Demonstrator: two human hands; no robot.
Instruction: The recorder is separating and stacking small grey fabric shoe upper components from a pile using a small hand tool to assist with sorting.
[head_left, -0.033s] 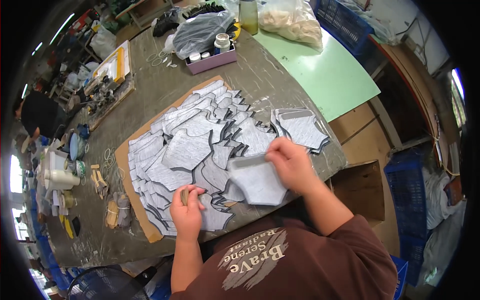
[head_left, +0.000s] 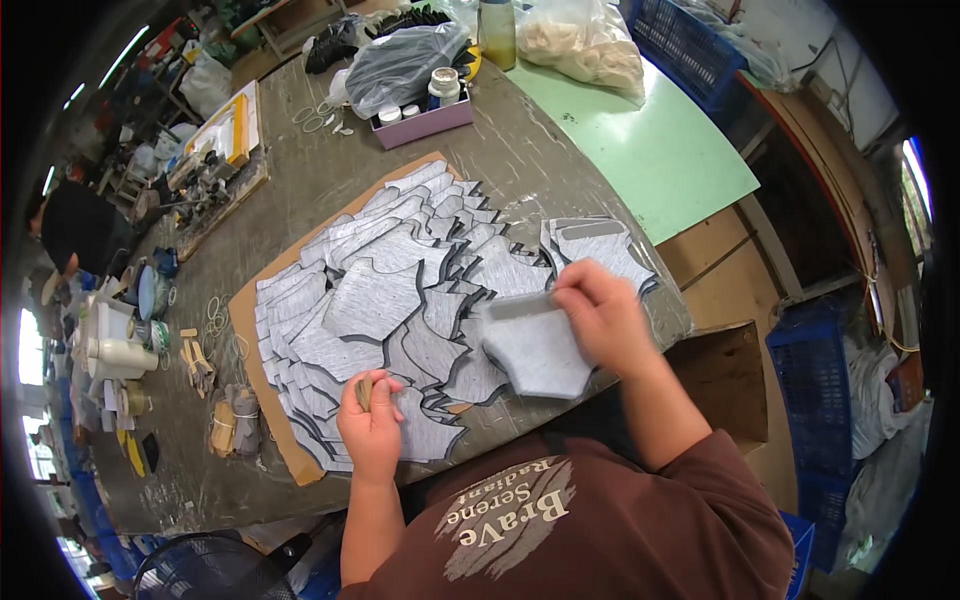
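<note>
Pinching gray panel (head_left: 538,352) at pile's (head_left: 370,300) right with right hand (head_left: 604,316); left hand (head_left: 370,430) clasps tan strips (head_left: 364,394); likely mid-transfer, next wants level lay-down.

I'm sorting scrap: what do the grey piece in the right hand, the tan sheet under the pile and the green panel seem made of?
Grey piece: perhaps matte fabric or felt; blurred, but without gloss.
Tan sheet: likely cardboard, from its dull brown surface.
Green panel: glossy, perhaps plastic or painted board, judging by bright glare.
</note>
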